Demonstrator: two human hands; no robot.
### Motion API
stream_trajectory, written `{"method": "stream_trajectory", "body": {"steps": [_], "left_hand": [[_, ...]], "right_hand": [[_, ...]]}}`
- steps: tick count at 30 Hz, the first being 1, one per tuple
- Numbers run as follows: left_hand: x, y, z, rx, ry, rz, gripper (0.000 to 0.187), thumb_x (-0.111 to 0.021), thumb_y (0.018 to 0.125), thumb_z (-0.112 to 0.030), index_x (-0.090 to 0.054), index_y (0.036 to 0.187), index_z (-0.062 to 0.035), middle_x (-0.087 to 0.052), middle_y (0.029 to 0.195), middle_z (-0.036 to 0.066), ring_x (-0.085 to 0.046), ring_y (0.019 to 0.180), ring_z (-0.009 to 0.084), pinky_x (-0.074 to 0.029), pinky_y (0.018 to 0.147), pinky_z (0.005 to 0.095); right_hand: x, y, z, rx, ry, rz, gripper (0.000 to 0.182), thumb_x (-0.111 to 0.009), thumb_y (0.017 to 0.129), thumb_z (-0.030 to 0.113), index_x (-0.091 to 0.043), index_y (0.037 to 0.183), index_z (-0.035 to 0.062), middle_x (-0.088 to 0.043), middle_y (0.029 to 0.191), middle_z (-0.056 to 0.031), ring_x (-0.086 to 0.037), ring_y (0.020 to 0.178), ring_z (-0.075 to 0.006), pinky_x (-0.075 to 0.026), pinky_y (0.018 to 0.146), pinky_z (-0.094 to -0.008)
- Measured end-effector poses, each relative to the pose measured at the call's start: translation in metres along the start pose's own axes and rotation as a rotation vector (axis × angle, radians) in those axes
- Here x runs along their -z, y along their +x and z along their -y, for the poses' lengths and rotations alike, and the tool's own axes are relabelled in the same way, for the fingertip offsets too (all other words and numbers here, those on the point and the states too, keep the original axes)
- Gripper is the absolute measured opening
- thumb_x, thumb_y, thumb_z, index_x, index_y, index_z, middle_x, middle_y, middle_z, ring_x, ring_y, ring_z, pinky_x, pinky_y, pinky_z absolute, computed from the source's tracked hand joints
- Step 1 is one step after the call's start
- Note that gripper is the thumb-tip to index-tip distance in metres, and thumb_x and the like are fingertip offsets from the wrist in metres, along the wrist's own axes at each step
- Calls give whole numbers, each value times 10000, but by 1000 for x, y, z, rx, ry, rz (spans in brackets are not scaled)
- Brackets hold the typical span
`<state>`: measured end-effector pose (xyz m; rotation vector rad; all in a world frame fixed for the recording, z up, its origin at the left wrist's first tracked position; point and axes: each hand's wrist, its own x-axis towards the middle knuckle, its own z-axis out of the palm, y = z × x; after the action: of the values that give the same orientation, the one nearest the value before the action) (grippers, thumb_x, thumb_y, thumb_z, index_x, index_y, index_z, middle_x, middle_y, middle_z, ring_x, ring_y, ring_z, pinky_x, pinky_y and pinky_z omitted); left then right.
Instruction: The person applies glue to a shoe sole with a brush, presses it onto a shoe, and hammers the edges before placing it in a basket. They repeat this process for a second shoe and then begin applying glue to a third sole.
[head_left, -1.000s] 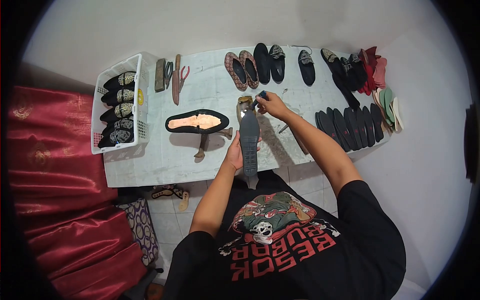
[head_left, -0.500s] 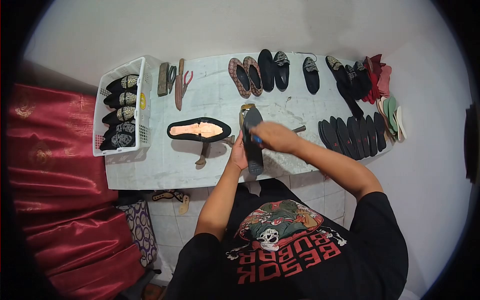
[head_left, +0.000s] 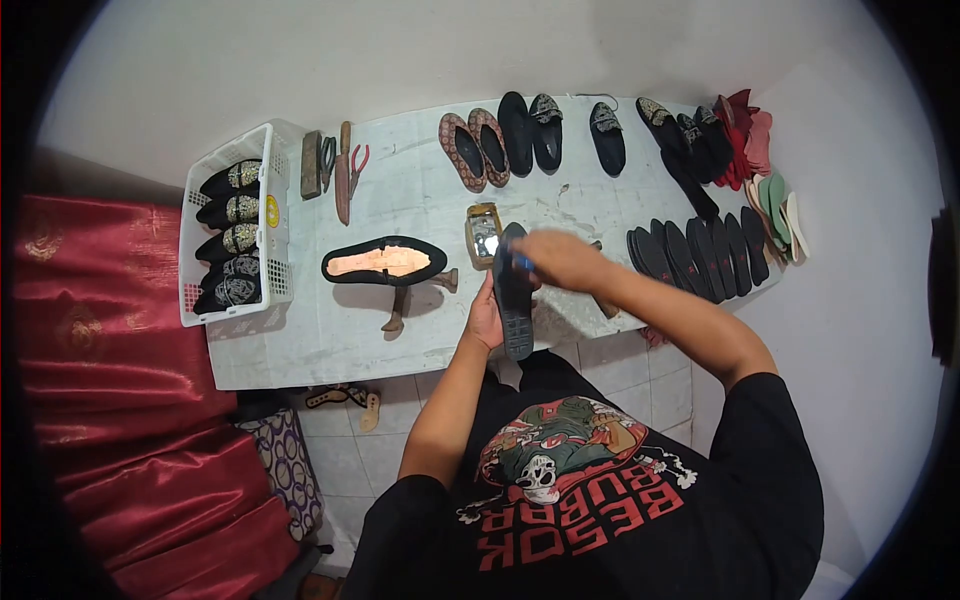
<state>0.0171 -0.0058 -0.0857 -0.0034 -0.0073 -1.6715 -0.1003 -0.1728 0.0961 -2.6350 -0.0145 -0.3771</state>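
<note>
Upright in front of my body, a black shoe sole is gripped by my left hand, whose fingers wrap its lower left side. My right hand is closed around a small blue-handled tool over the sole's upper part; the tool's tip is hard to make out. Just behind the sole lies a yellowish container with shiny contents. To the left, a black shoe upper with a pale insole rests on a metal shoe stand.
A white basket of black shoes stands at the left. Pliers, a knife and a block lie behind. Patterned shoes and black shoes line the back; several black soles lie right.
The sole has shifted slightly down and away from the yellowish container, which is now more exposed. My right hand has moved a little right and remains at the sole. The view has shifted slightly.
</note>
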Motion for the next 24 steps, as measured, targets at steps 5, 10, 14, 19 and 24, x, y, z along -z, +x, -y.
{"method": "stream_trajectory", "body": {"steps": [5, 10, 14, 19, 24], "left_hand": [[-56, 3, -9, -18, 194, -220, 691, -326, 1094, -570, -410, 1577, -82, -506, 1566, 146, -535, 1393, 309, -425, 1171, 478], [-35, -1, -9, 39, 82, -41, 647, -343, 1097, -554, -471, 1537, -97, -593, 1469, 159, -581, 1343, 343, -499, 1100, 487], [-18, 1, 0, 5, 95, -62, 619, -350, 1098, -553, -537, 1475, -99, -659, 1375, 149, -658, 1225, 332, -532, 1052, 476], [-48, 7, -9, -119, 324, -237, 689, -281, 1102, -575, -420, 1565, -84, -534, 1536, 157, -630, 1267, 304, -514, 1076, 485], [-33, 6, -15, -6, 208, -199, 723, -291, 1088, -613, -428, 1561, -83, -550, 1516, 159, -621, 1281, 314, -537, 1052, 475]], "right_hand": [[-14, -24, 59, 156, 76, 78, 394, -765, 842, 159, -601, 1179, 36, -635, 926, -138, -665, 854, -326, -540, 758, -433], [14, -4, 25, -81, 14, -152, 344, -753, 896, 138, -608, 1194, 48, -664, 940, -151, -666, 828, -362, -537, 713, -446], [4, -12, 19, 8, 8, -94, 443, -781, 818, 134, -590, 1205, 33, -647, 969, -140, -657, 895, -357, -533, 778, -449], [-23, -40, 65, 134, 1, 78, 527, -804, 753, 147, -578, 1213, 24, -616, 1050, -148, -659, 965, -340, -539, 828, -436], [-23, -41, 53, -39, 124, 40, 415, -784, 826, 156, -604, 1186, 53, -637, 910, -141, -672, 859, -349, -550, 756, -445]]}}
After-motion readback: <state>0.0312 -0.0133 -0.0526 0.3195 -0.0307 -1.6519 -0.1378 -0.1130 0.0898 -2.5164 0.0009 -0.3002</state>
